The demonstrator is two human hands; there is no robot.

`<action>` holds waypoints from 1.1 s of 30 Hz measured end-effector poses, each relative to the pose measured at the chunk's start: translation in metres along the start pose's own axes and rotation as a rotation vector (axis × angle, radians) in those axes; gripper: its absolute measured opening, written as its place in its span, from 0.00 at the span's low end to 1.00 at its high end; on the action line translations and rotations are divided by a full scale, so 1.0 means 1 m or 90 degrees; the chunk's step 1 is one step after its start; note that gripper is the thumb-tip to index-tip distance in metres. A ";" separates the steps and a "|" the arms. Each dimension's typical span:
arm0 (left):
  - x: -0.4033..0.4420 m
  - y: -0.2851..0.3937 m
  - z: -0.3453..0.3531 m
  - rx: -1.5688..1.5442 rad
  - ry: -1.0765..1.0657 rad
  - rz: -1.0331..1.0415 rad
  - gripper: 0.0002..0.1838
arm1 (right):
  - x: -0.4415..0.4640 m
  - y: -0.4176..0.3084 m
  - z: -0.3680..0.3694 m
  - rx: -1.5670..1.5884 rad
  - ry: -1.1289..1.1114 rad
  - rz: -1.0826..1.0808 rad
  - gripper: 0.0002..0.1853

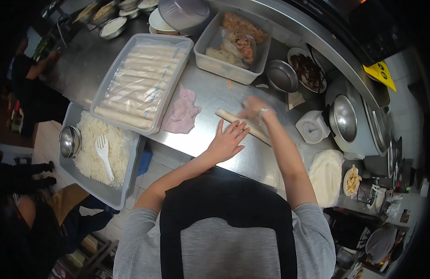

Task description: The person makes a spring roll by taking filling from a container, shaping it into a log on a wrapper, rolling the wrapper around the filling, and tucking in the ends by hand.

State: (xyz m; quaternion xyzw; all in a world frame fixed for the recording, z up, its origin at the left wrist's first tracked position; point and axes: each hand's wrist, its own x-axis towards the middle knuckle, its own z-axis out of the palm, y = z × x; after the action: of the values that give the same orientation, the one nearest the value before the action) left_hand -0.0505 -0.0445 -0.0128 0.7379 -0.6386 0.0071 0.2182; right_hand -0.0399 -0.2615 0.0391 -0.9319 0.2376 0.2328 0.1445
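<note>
A long pale dough roll (pixel 259 133) lies slantwise on the steel table in front of me. My left hand (pixel 226 142) rests with spread fingers, its fingertips on the near side of the roll. Just beyond the roll is my right hand (pixel 253 107), smeared by motion, so its fingers are unclear. Thin clear plastic seems to lie by the right wrist. To the left of the roll sits a crumpled pinkish cloth (pixel 182 111). A plastic tub (pixel 98 95) beside it holds several similar rolls under a clear sheet.
A grey bin (pixel 68 116) of white rice with a white fork (pixel 103 156) stands at the left. Behind are a box of bagged filling (pixel 212 63) and a metal bowl (pixel 282 76). Right are a white scale (pixel 312 127) and pale dough (pixel 327 176). Other people stand at left.
</note>
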 end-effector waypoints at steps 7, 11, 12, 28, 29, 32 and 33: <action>0.001 0.000 -0.004 -0.015 -0.035 -0.009 0.36 | -0.008 0.019 -0.010 0.031 -0.081 0.040 0.29; 0.002 0.001 -0.007 -0.014 -0.041 -0.008 0.35 | -0.032 0.091 0.014 -0.028 -0.013 -0.010 0.29; 0.002 0.000 -0.008 -0.013 -0.041 -0.006 0.35 | -0.039 0.096 0.016 0.000 -0.033 0.009 0.29; 0.011 -0.004 -0.006 -0.060 -0.077 0.090 0.35 | -0.096 0.113 0.047 0.013 0.089 0.074 0.29; 0.016 -0.007 -0.007 -0.061 -0.084 0.104 0.35 | -0.106 0.109 0.039 0.075 0.137 0.103 0.25; 0.032 -0.016 -0.012 -0.063 -0.088 0.132 0.33 | -0.128 0.082 0.036 0.192 0.311 0.084 0.18; 0.039 -0.018 -0.013 -0.066 -0.085 0.143 0.32 | -0.130 0.071 0.040 0.245 0.435 0.032 0.13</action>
State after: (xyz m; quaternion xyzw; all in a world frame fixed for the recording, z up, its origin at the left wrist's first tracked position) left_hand -0.0231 -0.0748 0.0048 0.6486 -0.7296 -0.0508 0.2108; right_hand -0.1919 -0.2573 0.0590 -0.9054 0.3343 -0.1362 0.2234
